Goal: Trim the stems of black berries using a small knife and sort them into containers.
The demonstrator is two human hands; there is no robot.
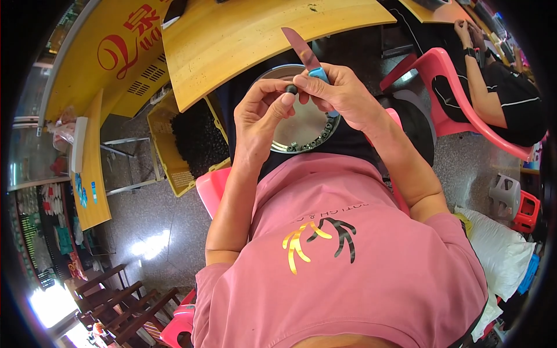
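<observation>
My left hand [259, 115] pinches a small dark round piece [291, 89] between thumb and forefinger. My right hand [342, 94] is closed around the blue handle of a knife [301, 49], whose blade points up and away to the left. The right thumb reaches across to the dark piece, right beside my left fingertips. Below both hands a round shallow metal pan [282, 143] rests at my lap. Several small dark ring-like pieces [316, 142] lie along its near and right inner edge. My hands hide part of the pan.
A yellow crate [184, 187] full of small black pieces stands on the floor to my left. Ahead is a wooden tabletop [232, 55]. At right a person in black [510, 98] sits on a pink plastic chair [444, 69]. White sacks [496, 249] lie at lower right.
</observation>
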